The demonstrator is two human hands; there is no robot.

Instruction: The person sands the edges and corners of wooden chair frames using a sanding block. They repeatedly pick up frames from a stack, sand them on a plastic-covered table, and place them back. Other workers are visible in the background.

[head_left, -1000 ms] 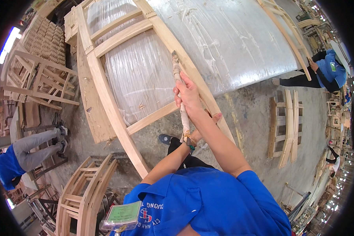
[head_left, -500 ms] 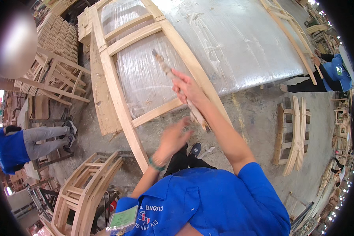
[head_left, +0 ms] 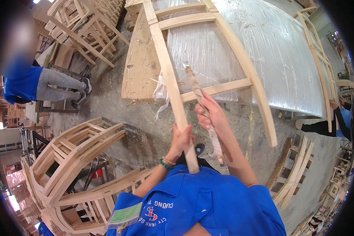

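My left hand [head_left: 180,140] is closed round the near end of the left rail of a light wooden frame [head_left: 167,67], which looks like a chair back with curved sides and crosspieces. In my right hand [head_left: 213,115] is a long stick-like tool wrapped in pale tape [head_left: 193,82], with a flat metal tip at its far end. The tip is over the opening between the rails; I cannot tell whether it touches anything. Beneath the frame lies a table covered in clear plastic film [head_left: 283,59], and the frame's near ends stick out past its edge.
A wooden board with shavings [head_left: 139,74] lies at the table's left. Curved wooden frames [head_left: 72,157] are stacked at lower left. At left stands a person in blue [head_left: 55,84]; another person [head_left: 322,128] is at far right by another frame [head_left: 316,59]. Curved slats [head_left: 293,177] rest on a pallet.
My left hand, blurred and free before, now grips the frame's left rail. The view has shifted, and the frame's near end is closer to my body. The right hand keeps the wrapped tool.
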